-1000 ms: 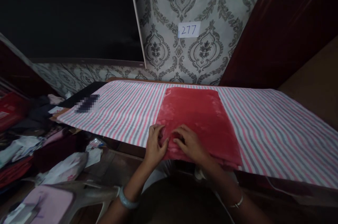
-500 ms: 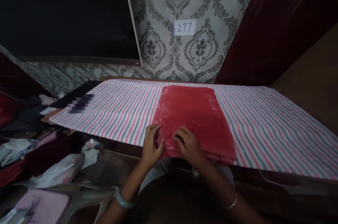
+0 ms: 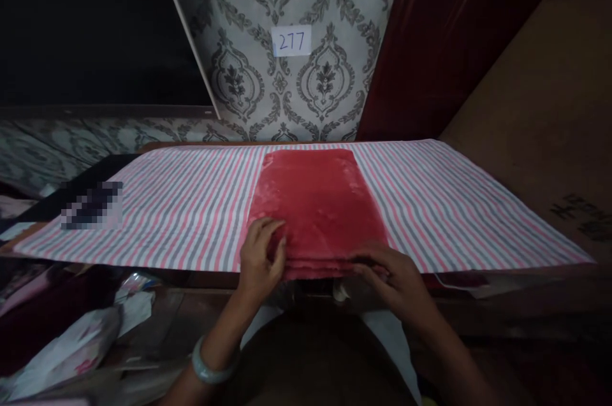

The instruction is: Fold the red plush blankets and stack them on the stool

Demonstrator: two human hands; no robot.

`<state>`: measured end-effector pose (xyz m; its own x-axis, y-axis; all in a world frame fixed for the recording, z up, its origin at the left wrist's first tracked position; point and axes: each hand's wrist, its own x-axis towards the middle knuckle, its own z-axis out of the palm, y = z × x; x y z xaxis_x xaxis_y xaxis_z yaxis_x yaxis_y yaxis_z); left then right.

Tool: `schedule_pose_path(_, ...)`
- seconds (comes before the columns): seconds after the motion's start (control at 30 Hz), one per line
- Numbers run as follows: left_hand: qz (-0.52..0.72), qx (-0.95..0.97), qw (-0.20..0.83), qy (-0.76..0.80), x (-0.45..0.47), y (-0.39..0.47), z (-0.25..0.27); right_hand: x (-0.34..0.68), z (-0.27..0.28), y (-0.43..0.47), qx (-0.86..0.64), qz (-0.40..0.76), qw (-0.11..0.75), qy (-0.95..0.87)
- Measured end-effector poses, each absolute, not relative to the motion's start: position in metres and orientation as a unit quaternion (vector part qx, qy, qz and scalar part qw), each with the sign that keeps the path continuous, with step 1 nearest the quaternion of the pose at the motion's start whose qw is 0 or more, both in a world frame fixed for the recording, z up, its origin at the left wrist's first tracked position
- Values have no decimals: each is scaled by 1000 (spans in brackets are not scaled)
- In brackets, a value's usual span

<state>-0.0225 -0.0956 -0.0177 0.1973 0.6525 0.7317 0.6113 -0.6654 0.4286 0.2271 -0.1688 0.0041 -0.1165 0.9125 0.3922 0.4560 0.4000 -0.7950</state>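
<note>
A folded red plush cloth [image 3: 315,202] lies on a striped sheet [image 3: 191,215], its stacked layers showing along the near edge. At the cloth's near left corner, my left hand [image 3: 258,259] is curled with the thumb and fingers round the edge; the grip is partly in shadow. My right hand [image 3: 394,272] pinches the near right corner, fingers on top and thumb at the front edge. A pale bangle [image 3: 208,364] circles my left wrist.
The pink, white and grey sheet covers a table against a patterned wall [image 3: 282,87]. A dark screen [image 3: 90,30] stands back left. At right is a large brown cardboard panel [image 3: 540,119]. Bags and fabrics [image 3: 67,348] lie low at left.
My right hand has moved right along the near edge to the cloth's right corner. My left hand stays at the left corner. The near edge looks straighter, and the view has shifted right.
</note>
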Motion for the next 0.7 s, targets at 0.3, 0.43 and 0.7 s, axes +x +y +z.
schedule_pose_path(0.3, 327, 842, 6, 430, -13, -90, -48, 185, -32, -115, -483, 269, 390, -737)
schedule_pose_path(0.43, 317, 846, 5, 429, -15, -92, -51, 183, -37, -119, -495, 261, 381, -736)
schedule_pose_path(0.7, 318, 846, 4, 429, -14, -92, -50, 171, -40, -116, -539, 221, 397, -710)
